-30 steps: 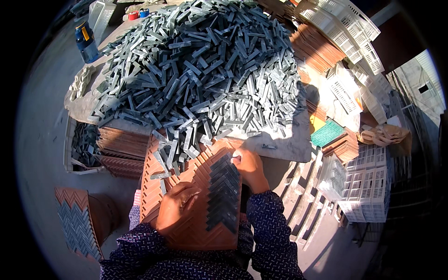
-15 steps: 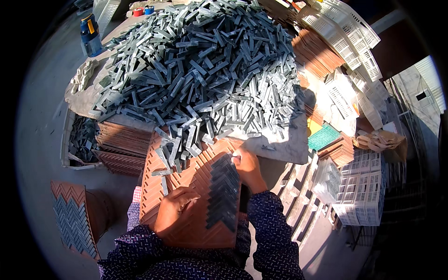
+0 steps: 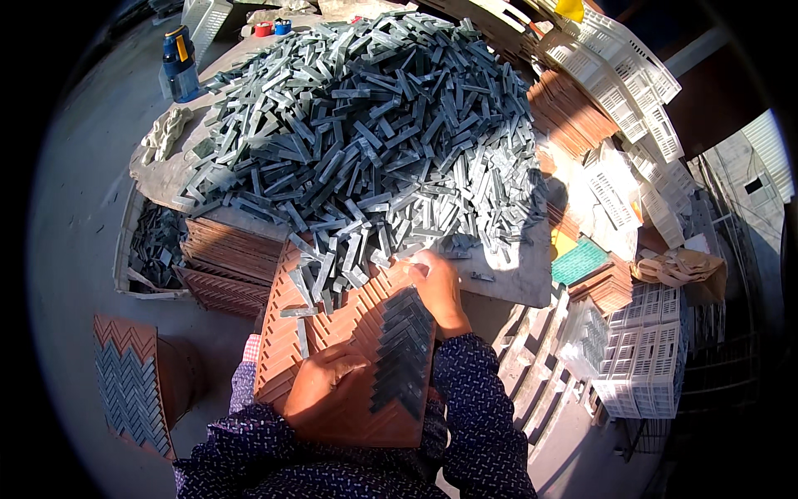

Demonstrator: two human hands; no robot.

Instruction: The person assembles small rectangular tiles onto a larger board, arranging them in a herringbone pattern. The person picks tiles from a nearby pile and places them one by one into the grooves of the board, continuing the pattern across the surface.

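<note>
Our left hand [image 3: 322, 384] lies half-curled on the mould [image 3: 366, 428]; our right hand [image 3: 439, 289], fingers drawn together, is at its far edge. We cannot tell whether either grips anything. Just nearer than the right hand, set strips [image 3: 403, 353] fill one herringbone band; left of both hands, grooves stay bare. Loose strips [image 3: 356, 248] lie unset beyond the left hand, below the pile [image 3: 366, 125].

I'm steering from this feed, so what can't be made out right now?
All in the head view:
Anything inside the left hand: the hand itself hides it.
Anything at the right hand's fingertips: too small and shadowed.
The grooved board's lower-left corner: covered by the left sleeve.
The tabletop beneath the strip heap: buried.
</note>
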